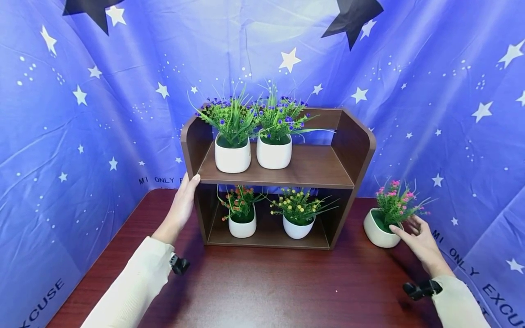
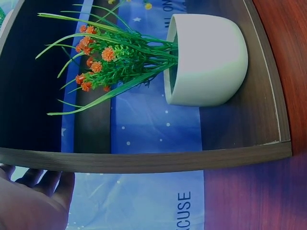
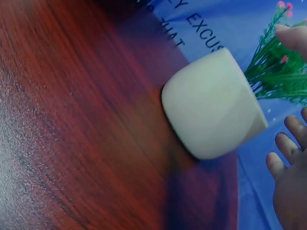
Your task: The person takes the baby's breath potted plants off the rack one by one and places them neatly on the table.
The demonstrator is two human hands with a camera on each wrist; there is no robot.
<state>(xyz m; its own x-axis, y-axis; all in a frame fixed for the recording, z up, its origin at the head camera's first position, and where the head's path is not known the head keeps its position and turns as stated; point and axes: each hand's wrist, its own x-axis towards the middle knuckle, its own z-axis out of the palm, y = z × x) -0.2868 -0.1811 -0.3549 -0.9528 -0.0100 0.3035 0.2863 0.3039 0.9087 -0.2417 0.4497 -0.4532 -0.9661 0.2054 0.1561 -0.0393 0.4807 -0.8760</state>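
Well, at the left side of the shelf (image 1: 313, 166), the left hand (image 1: 181, 207) rests with fairly straight fingers against the outer face, thumb at the front edge. On the top board, leftward, stand two purple plants (image 1: 233, 136), side by side, leaves overlapping. Below them sit the orange plant (image 1: 242, 218), then the yellow plant (image 1: 298, 217), apart. The shelf's right panel (image 1: 353, 146) stands between these and the pink plant (image 1: 387, 214), which is on the table (image 1: 246, 282) near the curtain (image 1: 246, 50). Farthest right, the right hand (image 1: 424, 246) is spread loosely beside it, thumb and fingers well parted, not gripping; I cannot tell whether it touches the leaves.
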